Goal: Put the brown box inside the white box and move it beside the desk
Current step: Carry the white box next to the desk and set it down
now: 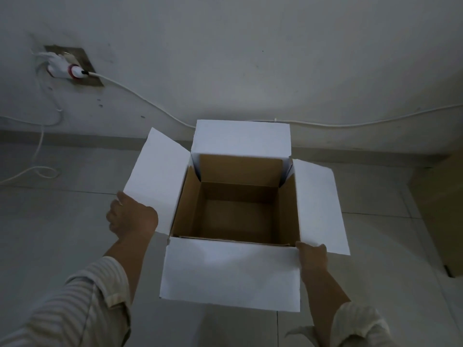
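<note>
The white box (230, 271) stands on the tiled floor near the wall, with all of its flaps spread open. Brown cardboard (235, 216) lines its inside, open at the top and empty. White strips show at the far corners, so this looks like the brown box nested within. My left hand (132, 219) grips the near corner of the left flap. At the box's near right corner my right hand (313, 256) holds the edge between the near flap and the right flap, its fingers partly hidden.
A light wooden piece of furniture (441, 209), possibly the desk, stands at the right edge. A wall socket with a white plug (72, 68) is at the upper left. White cables (150, 103) run along the wall and loop on the floor at left.
</note>
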`<action>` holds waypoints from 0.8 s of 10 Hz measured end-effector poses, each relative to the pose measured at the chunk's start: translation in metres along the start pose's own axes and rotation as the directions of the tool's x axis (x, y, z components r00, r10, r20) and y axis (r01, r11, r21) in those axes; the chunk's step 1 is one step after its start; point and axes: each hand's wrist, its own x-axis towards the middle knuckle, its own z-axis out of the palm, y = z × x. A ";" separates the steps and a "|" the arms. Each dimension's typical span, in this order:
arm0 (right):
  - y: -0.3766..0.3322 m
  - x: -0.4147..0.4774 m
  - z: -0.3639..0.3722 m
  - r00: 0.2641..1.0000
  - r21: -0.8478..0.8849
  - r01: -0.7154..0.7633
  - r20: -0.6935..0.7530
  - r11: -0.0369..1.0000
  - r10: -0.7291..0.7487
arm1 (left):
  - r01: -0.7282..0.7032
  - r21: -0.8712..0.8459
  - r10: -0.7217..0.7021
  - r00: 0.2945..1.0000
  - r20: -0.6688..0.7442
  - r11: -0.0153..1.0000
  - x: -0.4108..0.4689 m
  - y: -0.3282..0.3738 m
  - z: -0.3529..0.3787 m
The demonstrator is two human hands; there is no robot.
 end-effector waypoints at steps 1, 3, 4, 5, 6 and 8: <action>-0.010 -0.024 -0.007 1.000 0.224 -0.007 -0.002 0.975 0.008 | -0.046 0.028 0.046 0.999 -0.028 0.999 -0.003 0.002 -0.005; -0.024 -0.040 -0.027 0.993 0.363 0.097 -0.104 0.927 -0.063 | -0.159 -0.156 0.173 0.982 0.077 0.975 -0.021 0.016 -0.020; -0.032 -0.037 -0.032 0.981 0.249 0.182 -0.107 0.951 -0.160 | -0.169 -0.184 0.195 0.972 0.130 0.968 -0.028 0.021 -0.027; -0.037 -0.033 -0.034 0.978 0.107 0.196 -0.097 0.975 -0.185 | -0.150 -0.226 0.186 0.971 0.150 0.963 -0.029 0.018 -0.029; -0.036 -0.024 -0.033 0.969 -0.017 0.232 -0.081 0.973 -0.232 | -0.121 -0.289 0.171 0.973 0.155 0.950 -0.028 0.013 -0.027; -0.033 -0.013 -0.042 0.951 -0.282 0.272 -0.067 0.920 -0.301 | -0.097 -0.336 0.170 0.966 0.195 0.937 -0.023 0.010 -0.023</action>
